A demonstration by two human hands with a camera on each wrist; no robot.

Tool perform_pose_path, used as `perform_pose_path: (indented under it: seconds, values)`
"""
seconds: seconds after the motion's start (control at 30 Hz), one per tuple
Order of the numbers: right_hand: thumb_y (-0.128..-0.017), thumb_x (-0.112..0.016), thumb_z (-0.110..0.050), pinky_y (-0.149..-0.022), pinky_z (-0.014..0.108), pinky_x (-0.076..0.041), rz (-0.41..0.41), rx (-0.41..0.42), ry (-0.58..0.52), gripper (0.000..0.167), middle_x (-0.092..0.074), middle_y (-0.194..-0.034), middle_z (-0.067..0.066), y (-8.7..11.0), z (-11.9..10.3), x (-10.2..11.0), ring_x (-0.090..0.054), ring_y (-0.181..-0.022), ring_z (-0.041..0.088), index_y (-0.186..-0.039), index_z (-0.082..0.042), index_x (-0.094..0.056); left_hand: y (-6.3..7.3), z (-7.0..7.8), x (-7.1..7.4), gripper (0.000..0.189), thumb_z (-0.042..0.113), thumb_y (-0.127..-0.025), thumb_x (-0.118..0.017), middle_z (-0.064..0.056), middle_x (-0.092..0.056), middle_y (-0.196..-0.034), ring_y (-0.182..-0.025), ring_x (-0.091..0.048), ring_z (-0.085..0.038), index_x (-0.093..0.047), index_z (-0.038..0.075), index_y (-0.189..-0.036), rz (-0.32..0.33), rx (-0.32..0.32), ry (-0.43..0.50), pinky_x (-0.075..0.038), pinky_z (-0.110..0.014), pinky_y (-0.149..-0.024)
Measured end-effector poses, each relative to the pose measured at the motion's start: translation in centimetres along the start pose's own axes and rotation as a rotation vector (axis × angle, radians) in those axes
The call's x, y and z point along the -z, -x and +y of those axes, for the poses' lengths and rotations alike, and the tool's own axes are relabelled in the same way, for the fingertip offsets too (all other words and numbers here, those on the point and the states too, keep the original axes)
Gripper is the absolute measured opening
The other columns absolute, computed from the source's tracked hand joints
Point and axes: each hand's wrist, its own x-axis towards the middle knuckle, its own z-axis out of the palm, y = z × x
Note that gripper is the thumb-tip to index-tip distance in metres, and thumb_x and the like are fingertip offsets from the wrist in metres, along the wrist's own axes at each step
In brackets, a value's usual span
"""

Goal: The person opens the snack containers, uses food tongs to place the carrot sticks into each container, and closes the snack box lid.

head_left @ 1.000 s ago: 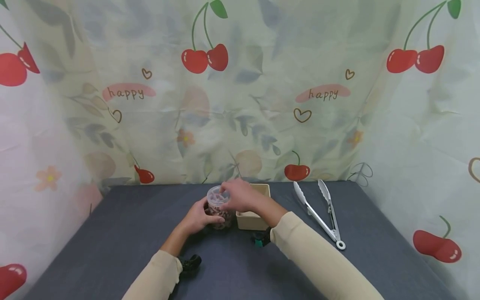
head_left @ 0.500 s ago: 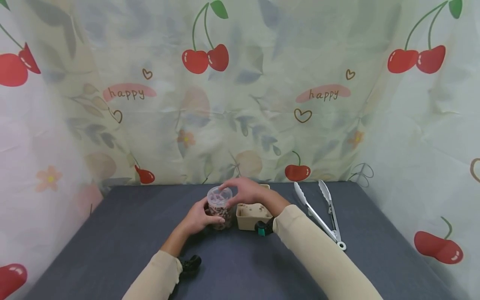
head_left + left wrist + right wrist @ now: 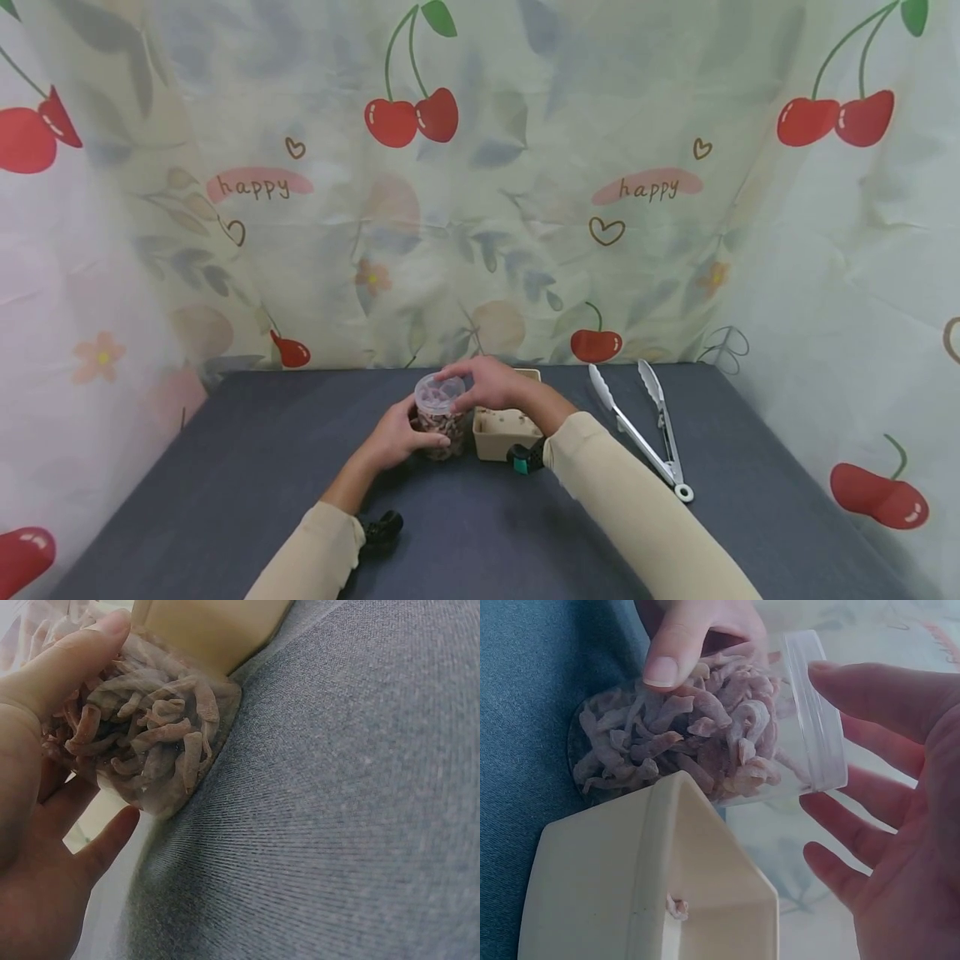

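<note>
A clear plastic jar (image 3: 441,429) stands on the table, largely filled with pale brownish dried strips (image 3: 686,724). My left hand (image 3: 392,435) grips its body from the left, thumb across the near side. At the top, my right hand (image 3: 489,386) spans the clear lid (image 3: 825,720): in the right wrist view the thumb presses one side of the rim while fingertips sit at the opposite side. The lid is on the jar. Right beside it is a beige rectangular box (image 3: 495,447), partly covered by my right forearm, with a few small pieces inside.
Silver metal tongs (image 3: 651,450) lie spread apart on the right of the dark grey table (image 3: 247,467). A printed curtain (image 3: 525,250) with cherries hangs behind the table and along both sides. Black straps (image 3: 382,527) circle both wrists.
My right hand has turned on the lid, its wrist swinging up and to the right, so more of the box's inside shows. The left hand and the jar stay in place.
</note>
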Motion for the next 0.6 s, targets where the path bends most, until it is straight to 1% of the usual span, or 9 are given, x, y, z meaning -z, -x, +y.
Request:
perform_pose_path:
  seconds: [0.13,0.23,0.4,0.6]
  values:
    - [-0.085,-0.077,-0.021,-0.093,0.038,-0.045,0.023,0.014,0.034,0.051,-0.053,-0.139,0.005,0.0,-0.2,-0.1,-0.051,-0.123,0.025,-0.134,-0.018,-0.061,0.0,0.0,0.0,0.077,0.030,-0.074,-0.087,-0.007,-0.060,-0.118,-0.104,-0.059,-0.020,-0.049,0.005,-0.136,-0.001,0.002,0.002,-0.048,-0.040,-0.086]
    - [-0.085,-0.077,-0.024,-0.090,0.036,-0.046,0.040,0.008,0.067,0.051,-0.055,-0.136,0.005,0.0,-0.3,-0.4,-0.053,-0.119,0.023,-0.133,-0.018,-0.061,0.2,0.1,0.0,0.076,0.030,-0.074,-0.087,-0.007,-0.060,-0.118,-0.104,-0.059,-0.020,-0.050,0.006,-0.135,-0.005,0.007,0.008,-0.048,-0.040,-0.087]
    - [-0.085,-0.077,-0.030,-0.086,0.034,-0.047,0.073,-0.002,0.115,0.050,-0.059,-0.131,0.003,-0.1,-0.4,-0.8,-0.056,-0.113,0.020,-0.131,-0.018,-0.062,0.1,0.0,0.0,0.074,0.029,-0.075,-0.086,-0.008,-0.060,-0.118,-0.104,-0.059,-0.020,-0.050,0.006,-0.135,-0.009,-0.001,0.015,-0.048,-0.039,-0.087]
    - [-0.085,-0.076,-0.037,-0.088,0.035,-0.046,0.123,0.007,0.179,0.050,-0.060,-0.129,0.002,-0.1,-0.4,-1.3,-0.055,-0.115,0.020,-0.130,-0.019,-0.063,0.0,-0.2,-0.1,0.073,0.028,-0.075,-0.086,-0.008,-0.060,-0.119,-0.104,-0.059,-0.020,-0.050,0.007,-0.135,-0.005,-0.015,0.028,-0.047,-0.038,-0.087]
